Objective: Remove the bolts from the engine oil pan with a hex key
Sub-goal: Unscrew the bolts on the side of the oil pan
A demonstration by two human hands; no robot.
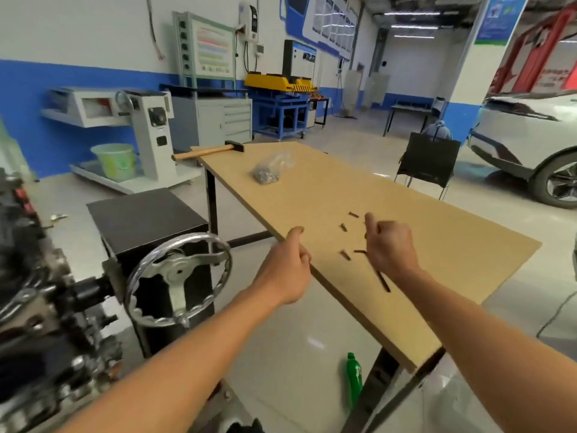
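Observation:
Three loose bolts (345, 254) lie apart on the wooden table (437, 245). A dark L-shaped hex key (383, 282) rests on the tabletop, its middle hidden under my right hand (390, 245). That hand hovers over it with the index finger raised and the others curled; contact with the key is hidden. My left hand (285, 267) sits at the table's near edge, fingers curled under, thumb up, nothing visible in it. The engine (31, 292) on its stand fills the left edge, blurred; the oil pan is not distinguishable.
A chrome handwheel (179, 276) and black stand box (146, 220) sit between engine and table. On the table's far end are a hammer (209, 151) and a bag of hardware (270, 170). A green bottle (354, 379) stands on the floor below. A chair (427, 160) and car (530, 142) are beyond.

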